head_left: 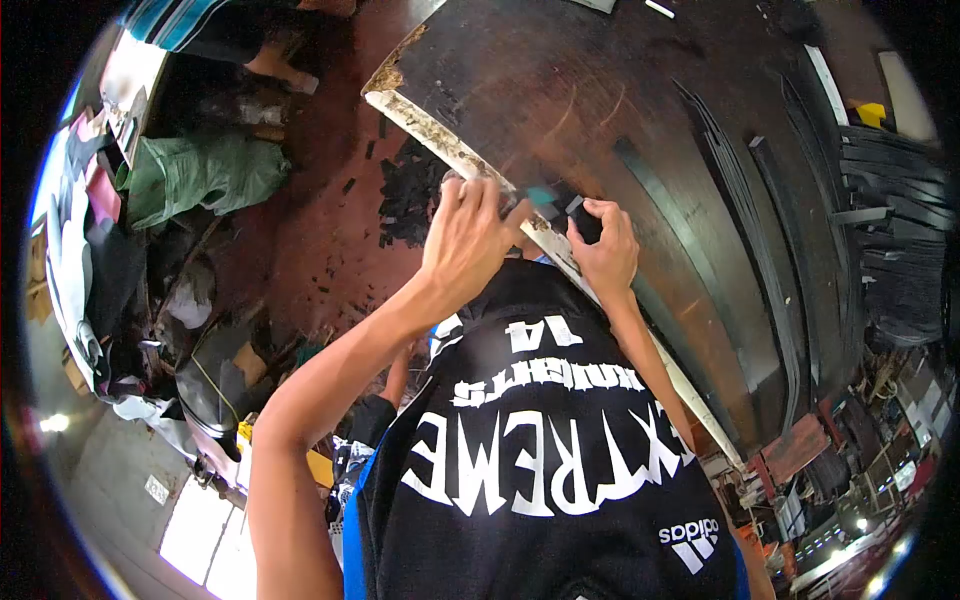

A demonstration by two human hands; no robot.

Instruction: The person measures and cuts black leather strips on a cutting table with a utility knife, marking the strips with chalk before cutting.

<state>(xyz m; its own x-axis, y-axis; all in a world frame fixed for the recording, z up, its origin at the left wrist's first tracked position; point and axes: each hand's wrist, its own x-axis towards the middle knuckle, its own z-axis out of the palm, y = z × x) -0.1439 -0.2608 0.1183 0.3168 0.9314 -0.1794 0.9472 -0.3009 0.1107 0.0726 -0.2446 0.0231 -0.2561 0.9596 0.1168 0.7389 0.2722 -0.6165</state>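
Note:
My left hand [467,232] is at the pale, worn edge of the dark table [640,110], its fingers curled over. Whatever it may hold is hidden and slightly blurred. Just to its right, on the tabletop, my right hand [608,248] pinches a small black piece [574,206] between thumb and fingers. A blurred dark, teal-tinted piece [543,198] shows in the gap between the two hands. Below the left hand, many small black scraps [405,190] lie on the reddish floor.
Long black strips [735,180] lie along the tabletop, with a thick stack of strips [895,240] at the right. A green sack [205,175] and piled materials stand at left. A person's foot [290,75] shows at upper left. The floor [320,130] is reddish.

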